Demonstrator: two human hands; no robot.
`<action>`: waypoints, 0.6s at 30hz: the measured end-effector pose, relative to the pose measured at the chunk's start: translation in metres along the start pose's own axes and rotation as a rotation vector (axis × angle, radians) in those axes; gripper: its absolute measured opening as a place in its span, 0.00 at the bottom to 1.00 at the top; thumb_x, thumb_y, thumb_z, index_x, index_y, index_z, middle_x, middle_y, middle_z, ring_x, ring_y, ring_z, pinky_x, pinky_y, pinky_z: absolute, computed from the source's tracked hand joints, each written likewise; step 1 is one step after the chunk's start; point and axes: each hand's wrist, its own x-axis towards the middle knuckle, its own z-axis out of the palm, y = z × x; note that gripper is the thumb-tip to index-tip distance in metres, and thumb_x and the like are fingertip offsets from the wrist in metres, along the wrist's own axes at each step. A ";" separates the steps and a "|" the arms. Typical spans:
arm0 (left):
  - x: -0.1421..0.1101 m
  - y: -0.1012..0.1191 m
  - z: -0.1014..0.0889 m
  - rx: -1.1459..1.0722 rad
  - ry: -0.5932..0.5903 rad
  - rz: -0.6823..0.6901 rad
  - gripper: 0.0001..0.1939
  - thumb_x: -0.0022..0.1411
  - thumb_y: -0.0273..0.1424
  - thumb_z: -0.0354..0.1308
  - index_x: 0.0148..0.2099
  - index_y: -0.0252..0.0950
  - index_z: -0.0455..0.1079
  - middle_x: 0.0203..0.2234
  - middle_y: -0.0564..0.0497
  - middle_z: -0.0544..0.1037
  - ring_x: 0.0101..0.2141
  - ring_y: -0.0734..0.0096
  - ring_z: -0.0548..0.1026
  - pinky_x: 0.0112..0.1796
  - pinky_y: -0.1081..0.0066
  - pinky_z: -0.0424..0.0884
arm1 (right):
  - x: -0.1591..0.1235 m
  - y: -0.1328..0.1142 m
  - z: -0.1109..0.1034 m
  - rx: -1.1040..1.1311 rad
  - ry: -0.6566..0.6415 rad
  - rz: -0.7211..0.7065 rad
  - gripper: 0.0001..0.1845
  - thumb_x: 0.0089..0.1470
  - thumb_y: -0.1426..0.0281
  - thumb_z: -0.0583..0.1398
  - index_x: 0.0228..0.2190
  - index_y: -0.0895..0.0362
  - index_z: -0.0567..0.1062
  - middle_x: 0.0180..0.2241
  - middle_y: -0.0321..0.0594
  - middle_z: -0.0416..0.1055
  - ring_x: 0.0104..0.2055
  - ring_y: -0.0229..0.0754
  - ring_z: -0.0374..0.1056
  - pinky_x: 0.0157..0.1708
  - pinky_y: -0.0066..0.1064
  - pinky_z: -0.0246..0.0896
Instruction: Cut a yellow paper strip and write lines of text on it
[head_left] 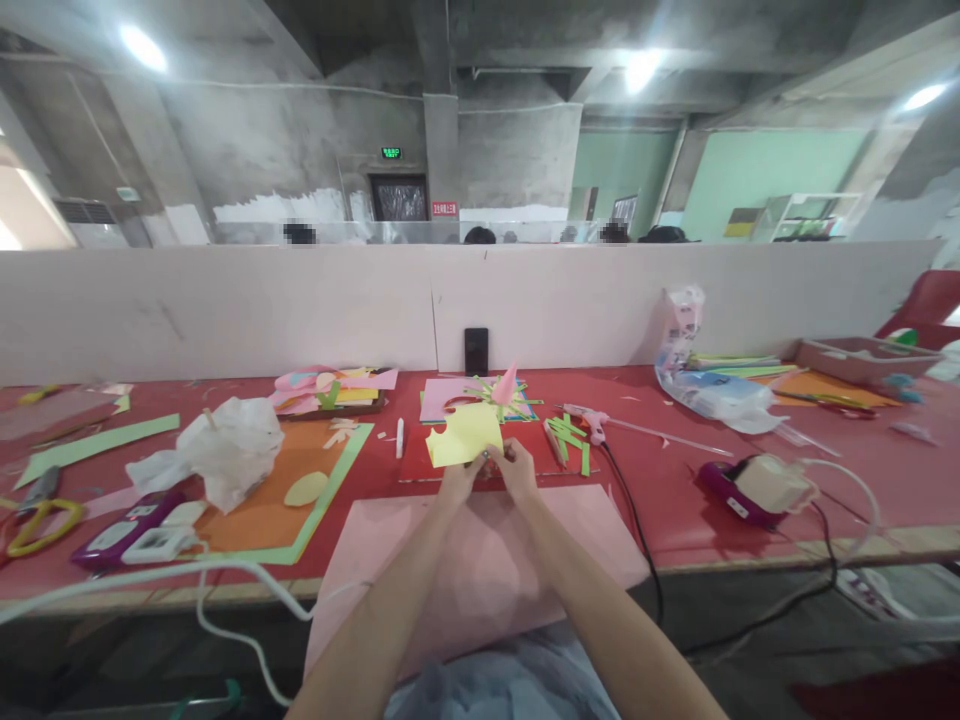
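My left hand point(459, 479) and my right hand point(514, 467) meet over the red table point(660, 480), fingers pinched together. Between them they hold a yellow piece of paper point(463, 433) with a jagged edge, which stands up from my left fingers. A small dark or metallic item shows where the hands touch; I cannot make out what it is. A large pink paper sheet point(480, 570) lies under my forearms and hangs over the table's front edge. Behind the hands is a red sheet point(525, 440) with green paper strips point(564, 438).
A glue gun point(589, 420) with a black cable lies to the right. A pink paper cone point(505, 384), a phone point(475, 351) against the partition, crumpled plastic point(229, 445), an orange sheet point(262, 515), yellow scissors point(41, 520) and a tray point(855, 358) surround the spot.
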 end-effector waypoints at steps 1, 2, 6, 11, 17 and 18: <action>0.000 0.001 0.000 0.002 -0.008 0.003 0.21 0.46 0.48 0.61 0.32 0.35 0.70 0.21 0.49 0.76 0.23 0.65 0.74 0.32 0.65 0.73 | 0.000 0.000 0.000 0.033 -0.019 0.017 0.17 0.45 0.54 0.59 0.22 0.54 0.65 0.16 0.30 0.64 0.19 0.36 0.60 0.22 0.27 0.56; 0.000 0.001 0.000 0.004 -0.014 0.004 0.20 0.47 0.48 0.61 0.30 0.35 0.70 0.20 0.49 0.76 0.23 0.66 0.74 0.31 0.66 0.72 | 0.000 0.000 0.000 0.066 -0.034 0.033 0.17 0.45 0.53 0.59 0.22 0.54 0.64 0.15 0.29 0.62 0.18 0.35 0.59 0.20 0.27 0.56; 0.000 -0.001 0.001 0.008 -0.022 -0.009 0.18 0.48 0.47 0.60 0.28 0.36 0.69 0.18 0.51 0.74 0.21 0.68 0.73 0.30 0.67 0.72 | 0.000 0.001 0.001 0.138 -0.057 0.044 0.18 0.44 0.53 0.60 0.23 0.54 0.64 0.13 0.28 0.61 0.15 0.35 0.57 0.18 0.27 0.55; 0.001 -0.003 0.003 0.018 -0.047 -0.033 0.15 0.49 0.44 0.60 0.29 0.36 0.69 0.18 0.51 0.74 0.19 0.68 0.72 0.27 0.68 0.71 | 0.000 0.000 0.001 0.158 -0.071 0.024 0.17 0.43 0.54 0.61 0.23 0.54 0.65 0.14 0.28 0.62 0.15 0.34 0.57 0.16 0.27 0.54; -0.001 -0.002 0.002 0.006 -0.105 0.052 0.16 0.51 0.44 0.59 0.32 0.36 0.70 0.20 0.50 0.75 0.22 0.67 0.73 0.30 0.67 0.71 | 0.001 0.001 0.002 0.175 -0.084 0.076 0.18 0.45 0.51 0.58 0.24 0.54 0.64 0.11 0.24 0.53 0.12 0.33 0.51 0.15 0.27 0.53; -0.001 -0.002 0.002 0.007 -0.106 0.051 0.16 0.51 0.44 0.59 0.32 0.36 0.70 0.20 0.50 0.75 0.23 0.67 0.73 0.30 0.67 0.71 | 0.001 0.000 0.002 0.168 -0.075 0.077 0.18 0.46 0.51 0.58 0.24 0.54 0.65 0.11 0.24 0.52 0.12 0.33 0.51 0.15 0.27 0.52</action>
